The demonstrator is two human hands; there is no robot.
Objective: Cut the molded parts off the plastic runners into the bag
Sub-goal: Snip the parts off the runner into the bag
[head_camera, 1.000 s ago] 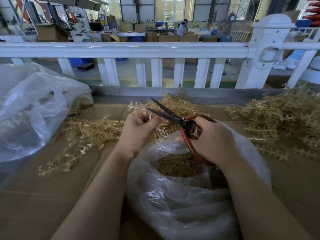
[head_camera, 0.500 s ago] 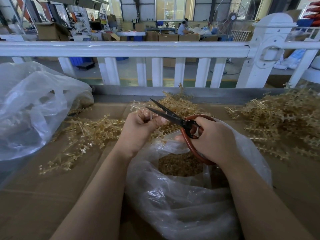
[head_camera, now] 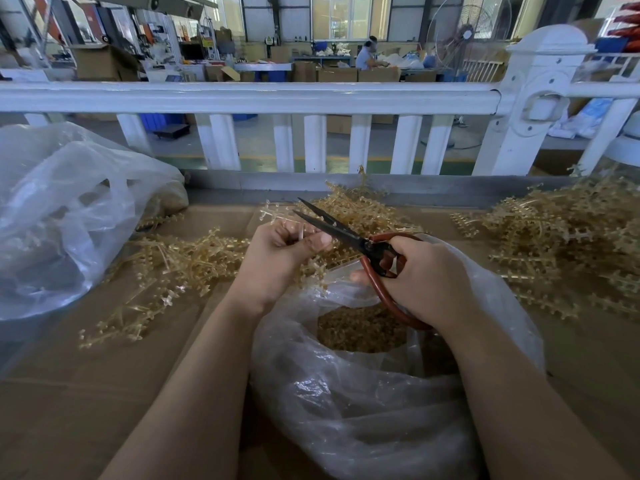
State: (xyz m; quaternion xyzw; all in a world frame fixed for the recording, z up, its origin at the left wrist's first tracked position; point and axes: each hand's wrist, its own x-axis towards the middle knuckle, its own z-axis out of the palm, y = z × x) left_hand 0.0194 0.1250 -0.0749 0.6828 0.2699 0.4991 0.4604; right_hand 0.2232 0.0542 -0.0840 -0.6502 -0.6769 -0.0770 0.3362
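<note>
Center frame — left hand (head_camera: 280, 258) pinches a runner (head_camera: 300, 234); right hand (head_camera: 426, 275) grips scissors (head_camera: 346, 233), blades parted, above the bag (head_camera: 363, 403).

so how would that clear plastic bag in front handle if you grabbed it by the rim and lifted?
The clear thin plastic bag is probably floppy: its walls sag in wrinkles and the mouth slumps. It is likely bottom-heavy, since amber cut molded parts pool inside. The glossy film may be slippery, so a rim grip might slide or stretch it.
</note>
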